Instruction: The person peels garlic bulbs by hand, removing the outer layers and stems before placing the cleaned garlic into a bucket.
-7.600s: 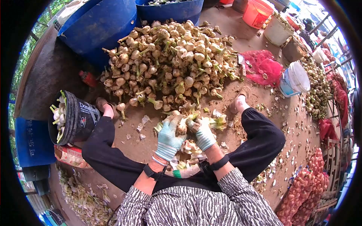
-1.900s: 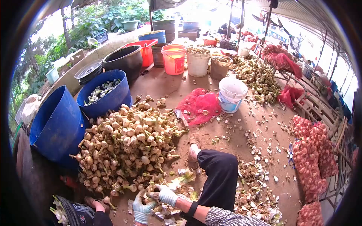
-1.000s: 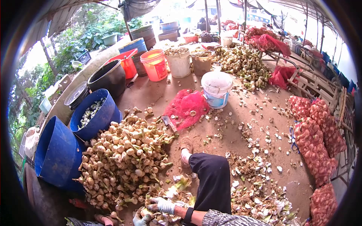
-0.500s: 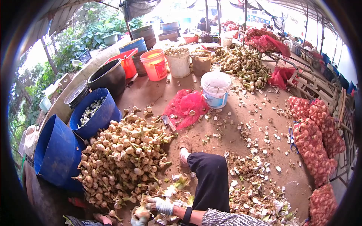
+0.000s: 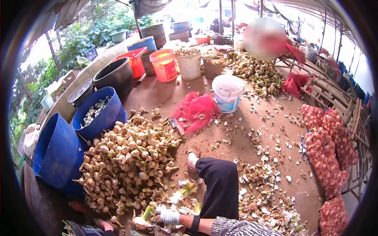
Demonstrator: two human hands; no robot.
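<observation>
My right hand, in a pale knit glove with a dark band at the wrist, is low in the head view. Its fingers are curled, and what they hold is hidden. Just left of them is a garlic bulb with a thick green stem leaning toward the fingertips. Under this bulb, my left hand shows only a strip of glove at the bottom edge and appears to grip it. A big garlic pile rises beyond the hands. Leafy garlic trimmings lie beside my right hand.
Blue tubs border the pile on the left. Ahead are a red net bag, a white bucket and an orange bucket. Cut scraps cover the ground right of my leg. Filled net sacks stand far right.
My left hand has dropped toward the bottom edge. The bulb by my hands now shows a thick green stem. My right hand has shifted only slightly; the view has tilted a little.
</observation>
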